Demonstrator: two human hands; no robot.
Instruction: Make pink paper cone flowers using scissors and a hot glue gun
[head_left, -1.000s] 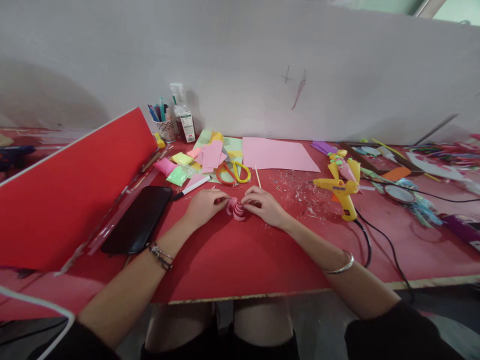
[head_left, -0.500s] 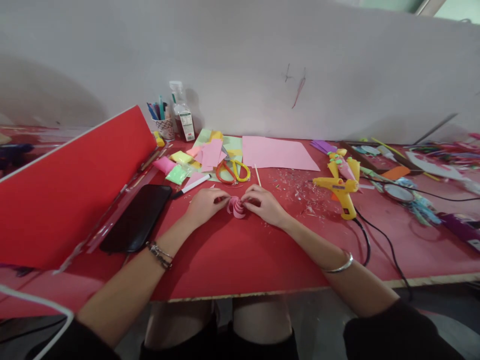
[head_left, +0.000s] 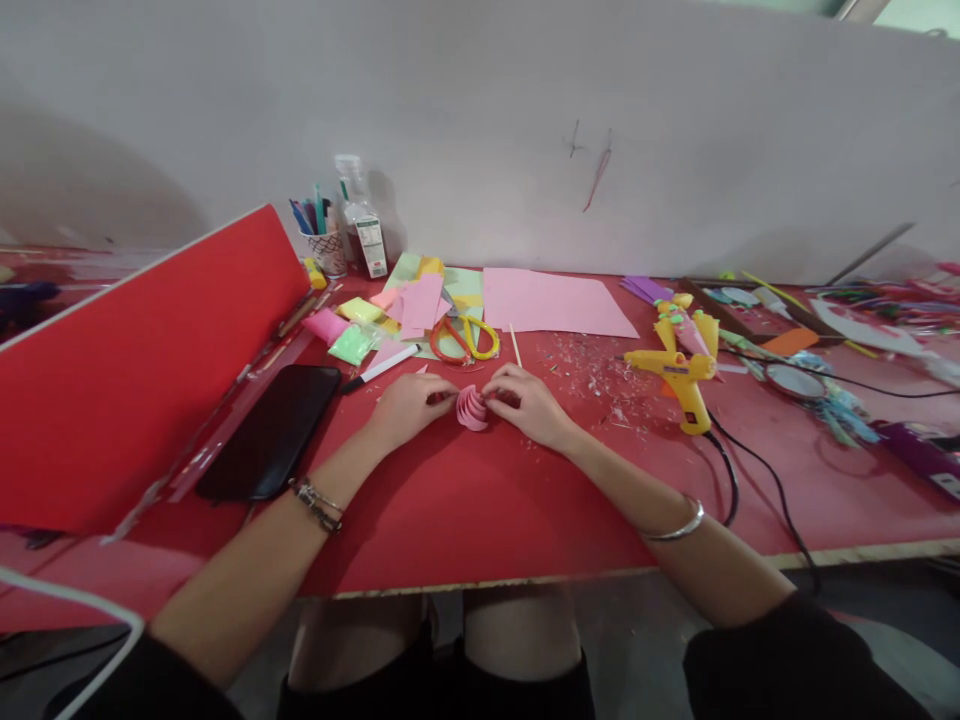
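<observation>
The left hand (head_left: 409, 408) and right hand (head_left: 531, 408) hold their fingers narrow, pinching opposite sides of a curled pink paper (head_left: 471, 410) – it sits between them at the red table (head_left: 465, 530), though whether it touches the top I cannot tell. Beyond lie scissors (head_left: 470, 345) and a stick (head_left: 515, 346); leftward, a marker (head_left: 388, 364), then a phone (head_left: 271, 430) – and, well to the right, a yellow glue gun (head_left: 686, 376).

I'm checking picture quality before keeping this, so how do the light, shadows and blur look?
Head view, light: the bottle shadows the wall to its right; the silver bangle catches a highlight. Head view, sharpness: the curled pink paper is discernible, fine detail soft; towards the right edge, the coloured strands look stretched and smeared.
</observation>
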